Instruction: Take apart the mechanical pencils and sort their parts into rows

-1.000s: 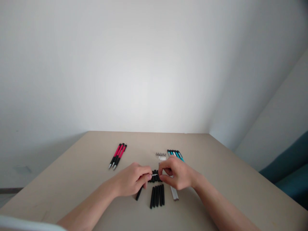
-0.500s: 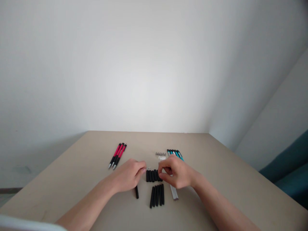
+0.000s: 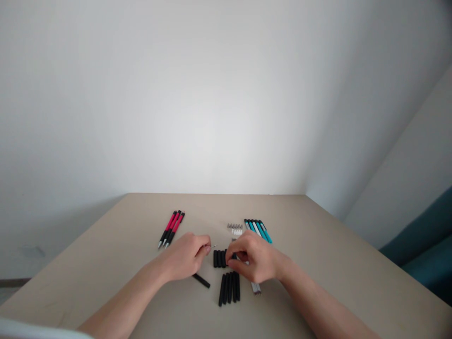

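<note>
Head view: my left hand pinches a slim metallic piece, likely to keep its end free; black tube juts below, probably palmed. Right hand narrow at short black grips, hold unclear; they're rowed on tabletop, presumably for sorting.

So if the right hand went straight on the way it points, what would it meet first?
Likely the row of short black tubes; if the right hand sits above them, it might reach the left hand first.
</note>
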{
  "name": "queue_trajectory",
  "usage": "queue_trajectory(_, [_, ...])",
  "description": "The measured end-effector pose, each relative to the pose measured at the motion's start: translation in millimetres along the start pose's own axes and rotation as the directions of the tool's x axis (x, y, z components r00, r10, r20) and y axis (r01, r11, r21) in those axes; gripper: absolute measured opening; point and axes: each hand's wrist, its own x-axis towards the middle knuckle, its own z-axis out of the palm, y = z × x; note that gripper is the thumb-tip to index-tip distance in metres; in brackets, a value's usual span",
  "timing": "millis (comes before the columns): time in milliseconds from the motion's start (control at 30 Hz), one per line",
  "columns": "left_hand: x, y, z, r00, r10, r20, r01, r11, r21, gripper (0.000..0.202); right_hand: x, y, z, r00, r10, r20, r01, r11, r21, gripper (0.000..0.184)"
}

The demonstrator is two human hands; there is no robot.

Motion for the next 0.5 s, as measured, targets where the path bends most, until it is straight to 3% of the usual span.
queue_trajectory(100, [-1, -3, 0.2, 1.0, -0.021, -0.006, 0.021, 0.999, 0.026, 0.031, 0, 1, 0, 1.0, -0.01, 0.013, 0.01, 1.0, 0.003, 0.017])
queue_trajectory(333, [-1, -11, 2.1, 0.987, -0.05, 0.151, 0.069, 0.99, -0.12, 0.029, -1, -8, 5, 0.987, -0.085, 0.135, 0.076, 0.995, 0.069, 0.031])
queue_trajectory(500, [0, -9, 0.4, 0.99, -0.037, 0.14, 0.056, 0.989, -0.137, 0.028, 0, -28, 16, 0.969, -0.163, 0.187, 0.162, 0.987, 0.019, 0.032])
